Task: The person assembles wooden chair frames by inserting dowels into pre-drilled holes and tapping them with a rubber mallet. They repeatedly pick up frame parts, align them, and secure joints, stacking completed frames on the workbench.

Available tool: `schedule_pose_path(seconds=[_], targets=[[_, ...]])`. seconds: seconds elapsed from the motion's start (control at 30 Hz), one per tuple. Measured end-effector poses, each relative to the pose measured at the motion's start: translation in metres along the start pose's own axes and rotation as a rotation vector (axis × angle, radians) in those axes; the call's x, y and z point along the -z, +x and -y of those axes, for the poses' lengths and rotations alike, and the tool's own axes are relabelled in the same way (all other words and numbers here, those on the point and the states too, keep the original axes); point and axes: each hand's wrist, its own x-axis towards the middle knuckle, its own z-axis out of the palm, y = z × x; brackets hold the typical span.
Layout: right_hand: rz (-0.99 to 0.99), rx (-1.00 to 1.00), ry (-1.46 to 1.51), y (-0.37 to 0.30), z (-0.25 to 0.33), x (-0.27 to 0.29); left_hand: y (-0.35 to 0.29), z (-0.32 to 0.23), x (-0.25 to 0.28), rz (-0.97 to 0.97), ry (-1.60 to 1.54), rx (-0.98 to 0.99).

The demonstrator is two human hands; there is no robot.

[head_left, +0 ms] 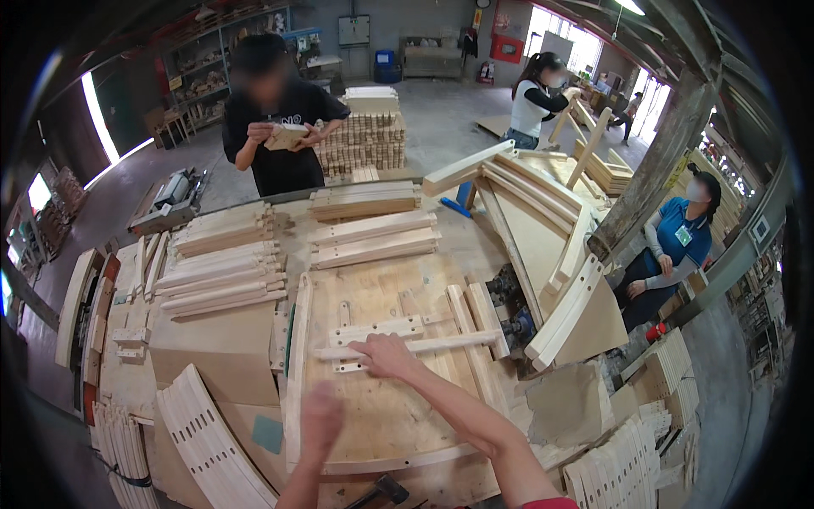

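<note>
A pale wooden rail (449, 343) lies across the workbench board (398, 284), its right end against short upright pieces of a wooden jig (475, 331). My right hand (387, 355) is closed over the rail near its left end, index finger stretched along it. Just behind it sits a drilled wooden block (377, 329). Nearer to me, my left hand (323, 416) is raised beside the long left strip (297, 365), smeared by motion; its fingers cannot be made out. A dark hammer head (392, 489) shows at the lower edge. A curved wooden piece (398, 463) runs along the board's near side.
Stacked wooden slats (220, 271) and rails (373, 237) lie at left and back. Curved slotted boards (212, 433) lean at front left. A chair-like wooden frame (526, 195) stands right, near a post (657, 161). Three co-workers stand around; one (275, 127) holds a wooden piece.
</note>
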Motion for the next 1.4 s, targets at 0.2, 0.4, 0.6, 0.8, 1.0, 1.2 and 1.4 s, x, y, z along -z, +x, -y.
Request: schedule_pose_path(seconds=[0.2,0.4,0.6,0.8,1.0,1.2,1.4], targets=[[-0.031,-0.048,-0.154,0.045,-0.057,-0.057,0.014,0.098,-0.021,0.076,-0.092,0.502],[-0.24,-0.008,-0.042,0.071,-0.03,-0.089,0.002,0.111,-0.037,0.151,-0.047,0.568],[-0.241,0.062,-0.076,0.078,-0.033,-0.119,0.015,0.114,-0.047,0.149,-0.047,0.55],[-0.188,-0.108,0.013,0.099,-0.023,-0.131,0.02,0.112,-0.055,0.108,-0.047,0.547],[-0.158,-0.144,0.006,0.117,-0.023,-0.129,0.03,0.119,-0.065,0.096,-0.066,0.554],[-0.208,-0.003,0.02,0.128,-0.034,-0.141,0.037,0.12,-0.071,0.083,-0.046,0.554],[-0.372,0.059,0.182,0.124,-0.017,-0.159,0.029,0.127,-0.067,0.017,-0.026,0.529]])
